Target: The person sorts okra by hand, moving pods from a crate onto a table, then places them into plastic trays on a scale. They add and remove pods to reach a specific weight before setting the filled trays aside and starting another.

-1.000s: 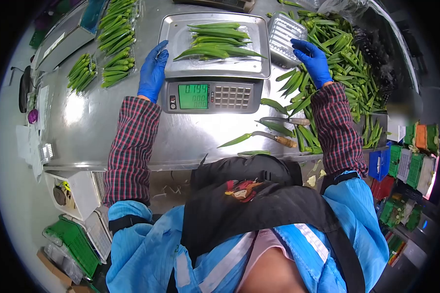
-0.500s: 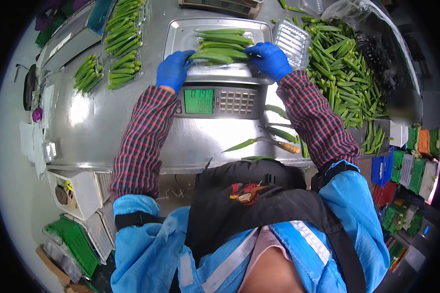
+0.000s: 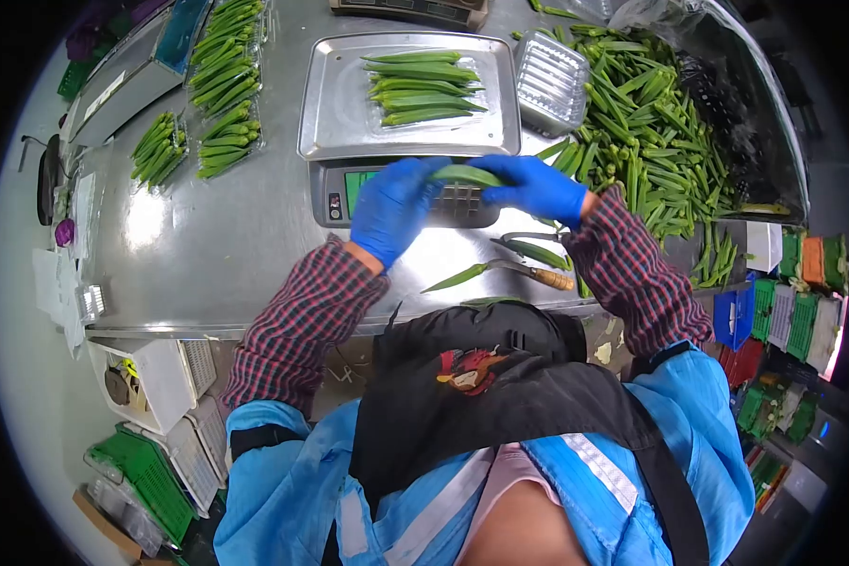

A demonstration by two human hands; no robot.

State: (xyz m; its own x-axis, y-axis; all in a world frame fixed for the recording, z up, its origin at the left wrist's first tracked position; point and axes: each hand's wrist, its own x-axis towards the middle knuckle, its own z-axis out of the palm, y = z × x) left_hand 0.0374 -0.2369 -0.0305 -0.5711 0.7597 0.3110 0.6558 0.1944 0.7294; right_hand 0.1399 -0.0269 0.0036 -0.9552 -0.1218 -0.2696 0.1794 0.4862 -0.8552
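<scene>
An okra pod (image 3: 466, 174) is stretched level between my two blue-gloved hands, over the keypad of the digital scale (image 3: 331, 193). My left hand (image 3: 393, 209) is closed around its left end and covers most of the green display. At the other end, the fingers of my right hand (image 3: 538, 187) pinch the pod. Just beyond them, a metal tray (image 3: 335, 104) lies on the scale, bearing a clear pack of okra (image 3: 424, 90) laid in a row. Nearer to me, a wooden-handled knife (image 3: 549, 278) rests on the table among a few loose pods (image 3: 457, 277).
A big heap of loose okra (image 3: 665, 132) spreads at the right, beside an empty clear plastic tray (image 3: 551, 83). Filled okra packs (image 3: 224, 80) stand at the left of the steel table (image 3: 255, 226). A second scale (image 3: 410, 9) is at the far edge.
Both hands have come off the okra on the tray and drawn back toward me. One pod is now held between them, and the remaining pods lie uncovered on the tray.
</scene>
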